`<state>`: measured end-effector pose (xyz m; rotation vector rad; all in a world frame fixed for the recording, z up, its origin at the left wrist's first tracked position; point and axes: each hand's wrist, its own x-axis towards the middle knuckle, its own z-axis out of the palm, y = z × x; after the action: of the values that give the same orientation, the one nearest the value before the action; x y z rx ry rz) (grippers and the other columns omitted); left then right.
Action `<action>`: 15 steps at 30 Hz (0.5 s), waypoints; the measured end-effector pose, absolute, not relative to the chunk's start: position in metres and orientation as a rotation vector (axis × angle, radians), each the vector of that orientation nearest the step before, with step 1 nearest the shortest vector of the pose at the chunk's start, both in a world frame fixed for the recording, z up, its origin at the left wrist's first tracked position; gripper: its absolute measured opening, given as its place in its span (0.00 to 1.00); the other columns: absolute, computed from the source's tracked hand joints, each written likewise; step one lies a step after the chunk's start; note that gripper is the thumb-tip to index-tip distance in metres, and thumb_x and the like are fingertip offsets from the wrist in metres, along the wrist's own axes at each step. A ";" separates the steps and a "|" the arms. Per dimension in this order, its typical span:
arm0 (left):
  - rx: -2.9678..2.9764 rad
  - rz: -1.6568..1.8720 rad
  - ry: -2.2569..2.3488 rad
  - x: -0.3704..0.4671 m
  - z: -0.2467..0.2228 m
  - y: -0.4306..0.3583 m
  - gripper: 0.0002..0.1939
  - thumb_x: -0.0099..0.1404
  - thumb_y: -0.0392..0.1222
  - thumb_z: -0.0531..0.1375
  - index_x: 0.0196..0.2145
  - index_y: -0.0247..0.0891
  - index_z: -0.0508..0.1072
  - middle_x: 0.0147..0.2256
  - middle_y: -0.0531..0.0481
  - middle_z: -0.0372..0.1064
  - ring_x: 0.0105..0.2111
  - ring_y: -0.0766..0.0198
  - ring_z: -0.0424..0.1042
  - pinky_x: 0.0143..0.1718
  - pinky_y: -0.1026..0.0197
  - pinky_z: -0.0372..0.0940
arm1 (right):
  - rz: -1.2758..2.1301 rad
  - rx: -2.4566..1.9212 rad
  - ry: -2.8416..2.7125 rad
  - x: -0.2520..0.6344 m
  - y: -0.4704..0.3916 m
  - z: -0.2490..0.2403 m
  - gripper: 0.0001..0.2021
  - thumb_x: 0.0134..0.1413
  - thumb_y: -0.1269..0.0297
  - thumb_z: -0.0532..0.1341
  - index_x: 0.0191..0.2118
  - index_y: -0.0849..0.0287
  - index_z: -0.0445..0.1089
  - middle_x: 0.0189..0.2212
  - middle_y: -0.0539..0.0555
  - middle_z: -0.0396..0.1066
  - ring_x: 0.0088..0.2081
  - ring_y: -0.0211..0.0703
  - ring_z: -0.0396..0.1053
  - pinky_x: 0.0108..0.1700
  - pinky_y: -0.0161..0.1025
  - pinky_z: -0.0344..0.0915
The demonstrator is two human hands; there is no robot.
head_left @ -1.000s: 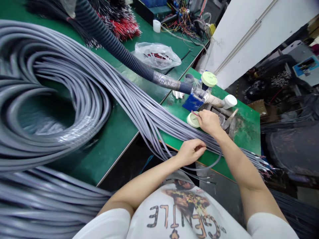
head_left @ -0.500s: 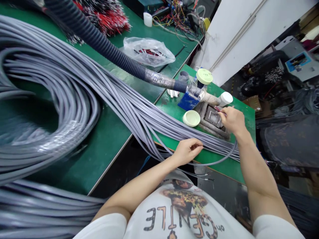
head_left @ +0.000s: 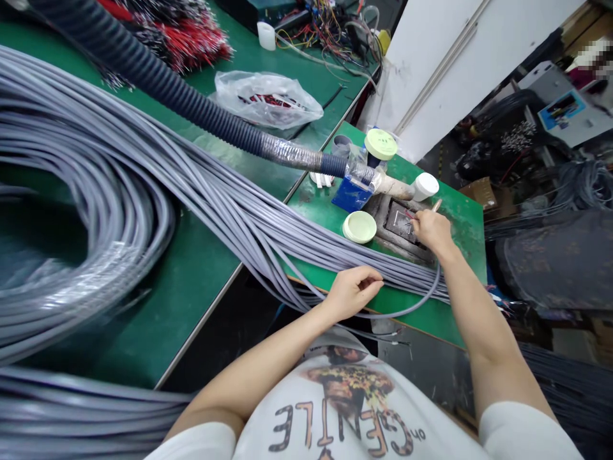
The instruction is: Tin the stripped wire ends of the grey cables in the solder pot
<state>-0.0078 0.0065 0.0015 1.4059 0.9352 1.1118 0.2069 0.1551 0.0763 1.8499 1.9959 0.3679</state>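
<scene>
My right hand (head_left: 432,230) is closed on the end of a grey cable (head_left: 421,303), whose thin wires, one of them reddish, point left over a square solder pot (head_left: 401,222) with a silvery surface and a sooty rim. From this hand the cable loops down and back beneath my left hand (head_left: 353,292). That hand is curled at the bench's near edge, thumb and forefinger close together, beside a thick bundle of grey cables (head_left: 316,246). Whether anything lies in its fingers is hidden. A pale green open lid (head_left: 359,227) sits left of the pot.
A dark corrugated hose (head_left: 191,96) reaches across to the pot, beside a blue box (head_left: 352,193). Behind stand a white cup (head_left: 426,186) and a yellow-lidded jar (head_left: 381,144). Coiled cables (head_left: 96,268) fill the left, and a plastic bag (head_left: 268,99) lies behind the hose.
The whole view has shifted, so things appear farther left. My right hand has tilted lower at the pot, and a tan stick-like end now shows behind it. My left hand stays by the bundle.
</scene>
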 end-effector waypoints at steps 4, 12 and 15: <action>1.418 1.116 0.934 -0.008 0.001 0.007 0.08 0.63 0.41 0.59 0.32 0.36 0.75 0.26 0.51 0.72 0.23 0.70 0.66 0.27 0.69 0.61 | 0.367 1.847 1.994 0.206 0.156 0.073 0.16 0.61 0.61 0.50 0.41 0.62 0.74 0.40 0.62 0.75 0.41 0.52 0.73 0.39 0.39 0.63; 1.430 1.109 0.931 -0.009 0.003 0.007 0.08 0.63 0.41 0.58 0.32 0.36 0.75 0.26 0.50 0.72 0.24 0.69 0.67 0.27 0.69 0.61 | 0.384 1.824 2.013 0.208 0.159 0.069 0.16 0.61 0.60 0.50 0.41 0.62 0.74 0.40 0.62 0.75 0.41 0.53 0.73 0.39 0.41 0.64; 1.434 1.115 0.929 -0.009 0.003 0.007 0.08 0.63 0.41 0.59 0.32 0.36 0.75 0.26 0.50 0.72 0.23 0.69 0.66 0.27 0.68 0.61 | 0.374 1.830 1.996 0.208 0.159 0.068 0.16 0.61 0.61 0.50 0.41 0.62 0.74 0.40 0.62 0.75 0.41 0.53 0.73 0.39 0.41 0.64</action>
<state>-0.0091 0.0071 0.0032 1.4335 0.9294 1.1148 0.2080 0.1592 0.0685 1.8303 1.9964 0.3742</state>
